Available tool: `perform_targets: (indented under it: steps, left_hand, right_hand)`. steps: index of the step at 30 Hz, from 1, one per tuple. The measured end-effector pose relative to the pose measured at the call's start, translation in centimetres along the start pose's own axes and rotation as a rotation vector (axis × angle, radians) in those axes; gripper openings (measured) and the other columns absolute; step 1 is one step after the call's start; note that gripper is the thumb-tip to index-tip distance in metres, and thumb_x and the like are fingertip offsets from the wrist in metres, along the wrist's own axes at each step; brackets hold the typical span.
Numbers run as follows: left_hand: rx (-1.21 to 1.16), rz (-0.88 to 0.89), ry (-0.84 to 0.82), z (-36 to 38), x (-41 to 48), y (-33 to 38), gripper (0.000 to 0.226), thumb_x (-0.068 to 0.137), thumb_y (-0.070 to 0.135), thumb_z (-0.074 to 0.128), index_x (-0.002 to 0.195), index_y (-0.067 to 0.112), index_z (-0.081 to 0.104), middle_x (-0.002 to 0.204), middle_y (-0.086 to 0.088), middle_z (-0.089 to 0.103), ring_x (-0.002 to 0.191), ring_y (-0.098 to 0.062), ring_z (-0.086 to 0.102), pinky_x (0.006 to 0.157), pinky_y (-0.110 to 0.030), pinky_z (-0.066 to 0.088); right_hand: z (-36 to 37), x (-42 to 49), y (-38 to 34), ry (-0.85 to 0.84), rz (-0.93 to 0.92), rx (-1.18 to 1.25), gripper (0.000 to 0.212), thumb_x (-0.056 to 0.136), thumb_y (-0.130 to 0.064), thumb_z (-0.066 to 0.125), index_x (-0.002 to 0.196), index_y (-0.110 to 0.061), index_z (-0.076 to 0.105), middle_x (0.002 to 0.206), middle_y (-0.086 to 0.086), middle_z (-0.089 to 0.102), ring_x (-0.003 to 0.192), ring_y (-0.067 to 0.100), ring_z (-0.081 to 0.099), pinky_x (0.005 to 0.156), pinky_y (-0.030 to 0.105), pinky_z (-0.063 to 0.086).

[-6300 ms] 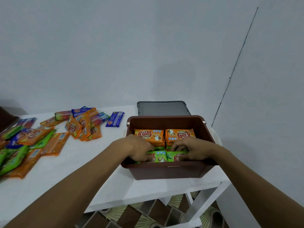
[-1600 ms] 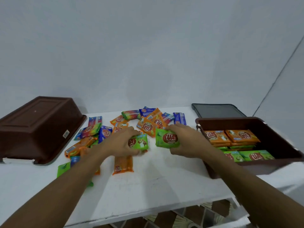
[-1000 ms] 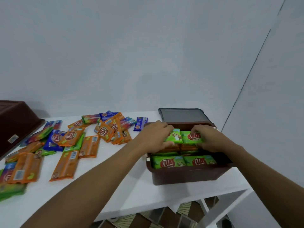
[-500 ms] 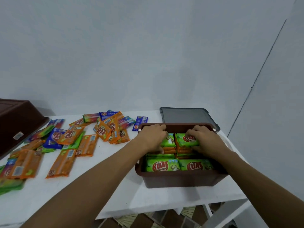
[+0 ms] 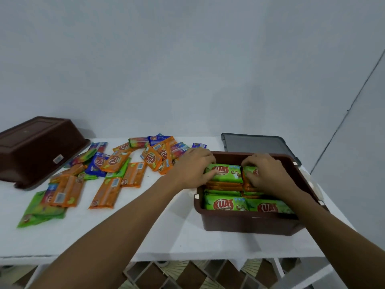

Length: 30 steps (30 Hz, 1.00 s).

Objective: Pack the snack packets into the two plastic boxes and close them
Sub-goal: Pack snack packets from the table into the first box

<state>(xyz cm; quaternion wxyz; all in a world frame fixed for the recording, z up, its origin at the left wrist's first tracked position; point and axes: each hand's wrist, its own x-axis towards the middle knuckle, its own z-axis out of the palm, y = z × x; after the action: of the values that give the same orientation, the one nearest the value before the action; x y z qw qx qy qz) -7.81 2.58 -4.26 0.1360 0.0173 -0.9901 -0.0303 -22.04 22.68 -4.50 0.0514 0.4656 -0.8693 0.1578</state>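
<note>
Holding green snack packets inside the brown rectangular plastic box (image 5: 250,224).
My left hand (image 5: 192,165) pinches the left green foil packet (image 5: 227,173); my right hand (image 5: 264,174) pinches the right green foil packet (image 5: 250,171).

Green packets (image 5: 227,203) with red logos fill the brown box (image 5: 250,225) at the fingers (image 5: 208,160); left of them, orange packets (image 5: 106,192) and blue packets (image 5: 98,163) lie on the white counter (image 5: 166,236).
</note>
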Motion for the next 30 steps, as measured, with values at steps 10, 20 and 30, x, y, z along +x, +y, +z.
perform_targets:
  steps: [10,20,30]
  left_hand:
    - [0.097,-0.297,0.024,-2.1,-13.7,-12.6,0.031,0.092,0.04,0.051,0.117,0.024,0.059,0.127,0.003,0.054,0.124,-0.021,0.045,0.104,-0.043,0.031]
    - [-0.107,-0.938,-0.112,-3.2,-30.9,-28.0,0.064,0.087,0.057,0.039,0.144,0.03,0.039,0.15,-0.003,0.036,0.136,-0.03,0.034,0.109,-0.045,0.029]
    - [-0.262,-0.691,-0.071,-0.3,-33.5,-29.0,0.098,0.068,0.089,0.014,0.149,0.036,0.029,0.156,0.006,0.029,0.142,-0.014,0.025,0.115,-0.044,0.013]
  right_hand:
    - [1.9,4.5,-15.0,0.062,-0.294,0.178,0.015,0.087,-0.026,0.061,0.102,-0.025,0.066,0.091,-0.011,0.057,0.088,0.013,0.05,0.08,0.041,0.047]
    - [12.0,7.7,-33.1,-0.279,-0.371,0.118,0.036,0.09,-0.034,0.058,0.126,-0.029,0.058,0.124,-0.005,0.06,0.117,0.016,0.052,0.096,0.034,0.045]
    - [18.9,8.3,-43.4,-0.421,-0.43,-0.05,0.089,0.08,-0.056,0.067,0.151,-0.035,0.017,0.153,0.005,0.033,0.133,0.027,0.039,0.103,0.044,0.041]
